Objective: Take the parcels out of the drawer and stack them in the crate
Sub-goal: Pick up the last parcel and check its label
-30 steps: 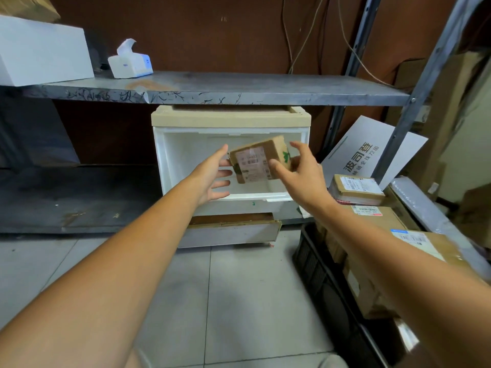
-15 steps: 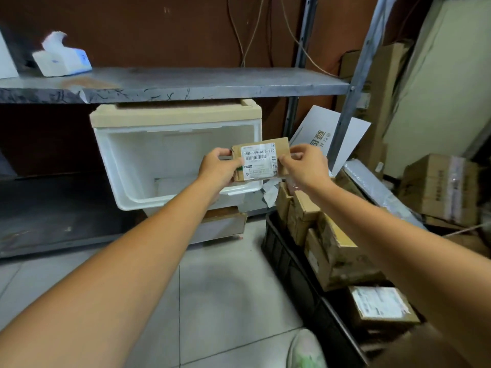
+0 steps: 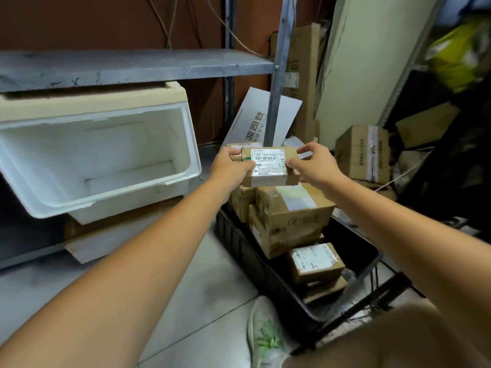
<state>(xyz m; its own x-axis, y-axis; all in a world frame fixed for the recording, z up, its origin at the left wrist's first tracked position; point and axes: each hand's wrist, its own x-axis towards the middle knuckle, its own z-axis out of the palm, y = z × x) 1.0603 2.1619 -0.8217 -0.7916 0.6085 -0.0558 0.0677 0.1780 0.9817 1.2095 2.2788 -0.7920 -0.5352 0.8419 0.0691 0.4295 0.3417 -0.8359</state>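
A small brown cardboard parcel (image 3: 269, 167) with a white printed label facing up is held between both hands over the far end of a black plastic crate (image 3: 247, 251) on the right. The left hand (image 3: 229, 167) grips the parcel's left end, its fingers curled round the edge. The right hand (image 3: 313, 166) pinches the right end between thumb and fingers. The parcel sits level, right above a stack of brown taped cardboard parcels (image 3: 289, 216) in the crate; whether it touches the top one cannot be told. A smaller labelled parcel (image 3: 316, 261) lies in the near part of the crate. At left, a white plastic drawer (image 3: 114, 194) stands pulled open and tilted forward under a grey metal shelf (image 3: 132, 65). A white and green shoe (image 3: 265, 333) rests on the pale tiled floor (image 3: 207, 288) near the crate.
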